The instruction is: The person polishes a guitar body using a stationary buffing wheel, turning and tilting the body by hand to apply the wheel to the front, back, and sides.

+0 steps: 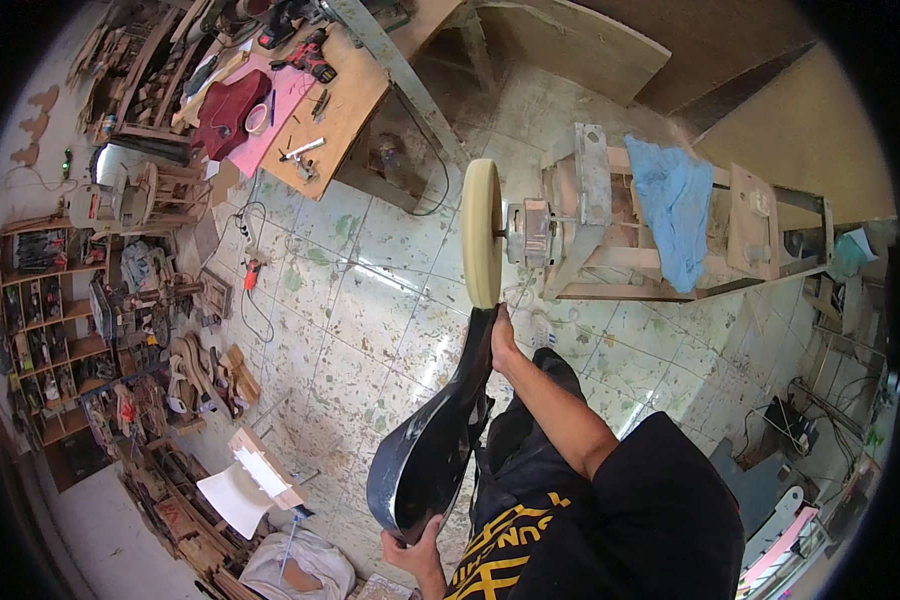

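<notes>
Head view: speckled pale tiled floor (380,335) in a cluttered workshop, with one brown wooden desk (358,100). One light blue cloth (675,215) drapes one wooden frame (593,185). Two hands grasp one glossy black long-necked piece (420,460): the left hand's (417,553) grip clasps its broad end, the right hand's (503,338) its neck, at one thick cream wheel's (481,235) lower edge.

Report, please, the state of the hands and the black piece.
Left hand on wide end of black piece. Right hand on narrow end. Wheel by narrow end; contact unclear.
</notes>
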Tool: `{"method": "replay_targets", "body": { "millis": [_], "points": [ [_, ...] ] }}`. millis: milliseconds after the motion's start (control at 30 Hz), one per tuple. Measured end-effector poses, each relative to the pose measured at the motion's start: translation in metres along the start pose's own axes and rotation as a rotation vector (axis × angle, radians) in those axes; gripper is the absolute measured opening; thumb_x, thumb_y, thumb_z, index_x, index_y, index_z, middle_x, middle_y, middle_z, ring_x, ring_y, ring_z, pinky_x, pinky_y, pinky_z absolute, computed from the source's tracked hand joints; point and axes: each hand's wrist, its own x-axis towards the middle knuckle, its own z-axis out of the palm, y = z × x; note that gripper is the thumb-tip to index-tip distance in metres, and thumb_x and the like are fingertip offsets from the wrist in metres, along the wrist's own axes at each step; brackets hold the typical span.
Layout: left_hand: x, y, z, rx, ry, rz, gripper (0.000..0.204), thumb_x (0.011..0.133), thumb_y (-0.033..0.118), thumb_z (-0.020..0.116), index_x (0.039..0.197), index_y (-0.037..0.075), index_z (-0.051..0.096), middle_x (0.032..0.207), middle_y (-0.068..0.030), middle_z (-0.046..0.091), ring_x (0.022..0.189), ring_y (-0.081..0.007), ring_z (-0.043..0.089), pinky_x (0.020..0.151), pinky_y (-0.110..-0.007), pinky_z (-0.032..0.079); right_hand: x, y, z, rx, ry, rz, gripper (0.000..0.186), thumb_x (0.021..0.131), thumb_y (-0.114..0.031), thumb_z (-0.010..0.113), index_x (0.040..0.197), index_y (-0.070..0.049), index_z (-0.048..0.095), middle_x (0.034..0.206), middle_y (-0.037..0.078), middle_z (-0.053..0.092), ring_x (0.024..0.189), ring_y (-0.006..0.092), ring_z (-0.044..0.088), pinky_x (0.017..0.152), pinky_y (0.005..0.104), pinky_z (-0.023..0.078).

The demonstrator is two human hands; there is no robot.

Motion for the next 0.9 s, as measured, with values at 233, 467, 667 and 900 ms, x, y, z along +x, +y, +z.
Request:
{"method": "replay_targets", "body": {
  "millis": [233, 467, 667, 900],
  "points": [
    [-0.021, -0.026, -0.004, -0.19, -0.026, -0.087, 0.054, 0.047, 0.0, 0.088, 0.095, -0.002, 0.061, 0.087, -0.0075, 0.063, 0.078, -0.016, 0.057, 0.072, -0.03, 0.048, 0.005, 0.014, -0.011, -0.028, -0.075, -0.081, 0.075, 0.098, -0.058, 0.024, 0.143, 0.0, 0.031, 0.146, 0.014, 0.036, 0.134, 0.0234, 0.035, 0.111, 0.0322, 0.024],
    [-0.03, -0.015, -0.003, -0.315, -0.031, -0.151, 0.06, 0.047, -0.001, 0.087, 0.101, -0.004, 0.061, 0.092, -0.0104, 0.065, 0.081, -0.0183, 0.059, 0.076, -0.032, 0.049, -0.006, 0.005, -0.014, -0.085, -0.008, -0.151, 0.075, 0.097, -0.059, 0.025, 0.142, 0.002, 0.034, 0.144, 0.014, 0.04, 0.13, 0.0227, 0.038, 0.11, 0.0314, 0.026],
    [-0.032, -0.008, -0.007, -0.267, -0.019, -0.141, 0.06, 0.048, 0.002, 0.088, 0.102, -0.004, 0.061, 0.091, -0.0126, 0.066, 0.081, -0.0198, 0.06, 0.075, -0.032, 0.049, -0.065, -0.021, 0.016, 0.011, -0.034, 0.008, 0.075, 0.097, -0.059, 0.025, 0.141, 0.001, 0.035, 0.14, 0.014, 0.044, 0.126, 0.022, 0.042, 0.106, 0.0321, 0.032],
    [-0.032, 0.001, -0.007, -0.137, -0.12, -0.121, 0.062, 0.05, 0.006, 0.09, 0.103, -0.003, 0.061, 0.093, -0.0115, 0.067, 0.083, -0.018, 0.061, 0.077, -0.032, 0.049, -0.016, -0.016, -0.023, -0.109, 0.002, -0.111, 0.083, 0.095, -0.065, 0.025, 0.145, 0.001, 0.027, 0.146, 0.017, 0.035, 0.132, 0.0249, 0.036, 0.11, 0.0353, 0.027]
  ]
}}
